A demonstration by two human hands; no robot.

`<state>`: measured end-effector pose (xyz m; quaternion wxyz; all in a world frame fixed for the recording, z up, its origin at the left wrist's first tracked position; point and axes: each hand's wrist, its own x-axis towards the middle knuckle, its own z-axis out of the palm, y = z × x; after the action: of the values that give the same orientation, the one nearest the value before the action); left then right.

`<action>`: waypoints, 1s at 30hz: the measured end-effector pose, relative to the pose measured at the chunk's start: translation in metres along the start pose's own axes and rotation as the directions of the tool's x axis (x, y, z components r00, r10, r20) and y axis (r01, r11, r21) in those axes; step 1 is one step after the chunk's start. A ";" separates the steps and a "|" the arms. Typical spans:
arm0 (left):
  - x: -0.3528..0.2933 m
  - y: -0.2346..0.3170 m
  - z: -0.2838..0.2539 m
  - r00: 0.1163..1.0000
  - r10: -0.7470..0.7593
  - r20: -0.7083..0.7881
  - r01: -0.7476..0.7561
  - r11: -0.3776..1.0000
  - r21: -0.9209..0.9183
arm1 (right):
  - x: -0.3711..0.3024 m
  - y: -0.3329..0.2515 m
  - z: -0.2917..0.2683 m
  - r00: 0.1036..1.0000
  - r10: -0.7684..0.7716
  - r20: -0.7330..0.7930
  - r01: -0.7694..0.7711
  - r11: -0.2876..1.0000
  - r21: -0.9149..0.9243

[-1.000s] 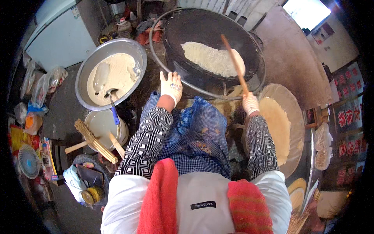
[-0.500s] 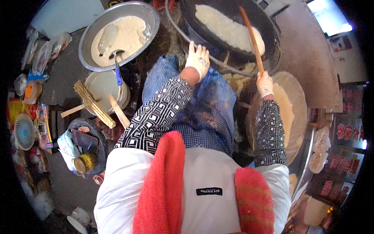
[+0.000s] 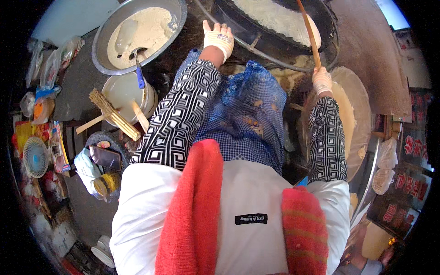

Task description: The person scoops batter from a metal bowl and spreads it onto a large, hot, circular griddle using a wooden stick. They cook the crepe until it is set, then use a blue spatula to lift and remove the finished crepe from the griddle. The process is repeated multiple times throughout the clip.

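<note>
My right hand (image 3: 322,81), in a pale glove, is closed around the lower end of a long thin wooden stick (image 3: 310,33). The stick slants up over a dark round pan (image 3: 331,34), its far end cut off by the picture's edge. A long pale sheet of batter or dough (image 3: 275,19) lies in the pan, its right end thicker and rounded. My left hand (image 3: 219,41), also gloved, is open with its fingers stretched out beside the metal hoop (image 3: 251,47) in front of the pan. Whether the fingertips touch the hoop I cannot tell.
Left of the pan stands a metal basin (image 3: 98,51) of pale meal or batter with a blue-handled ladle (image 3: 140,78). Below it, a straw brush (image 3: 112,114) lies across a white bucket (image 3: 150,98). A round, pale flatbread (image 3: 348,117) lies on plastic beside my right forearm.
My left hand has shifted left along the hoop. My right hand, still gripping the stick, has moved slightly up and right. The view has shifted, and the pan sits higher in it.
</note>
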<state>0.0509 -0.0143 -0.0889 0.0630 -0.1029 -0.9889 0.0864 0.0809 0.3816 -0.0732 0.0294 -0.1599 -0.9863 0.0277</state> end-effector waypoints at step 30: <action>-0.006 0.007 0.001 0.996 0.091 0.004 -0.091 0.996 0.004 | -0.021 -0.017 0.002 0.973 -0.196 -0.120 0.196 0.980 -0.009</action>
<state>0.0575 -0.0092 -0.0916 0.0576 -0.1476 -0.9831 0.0913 0.0950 0.3584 -0.0752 0.0916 -0.0630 -0.9937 0.0165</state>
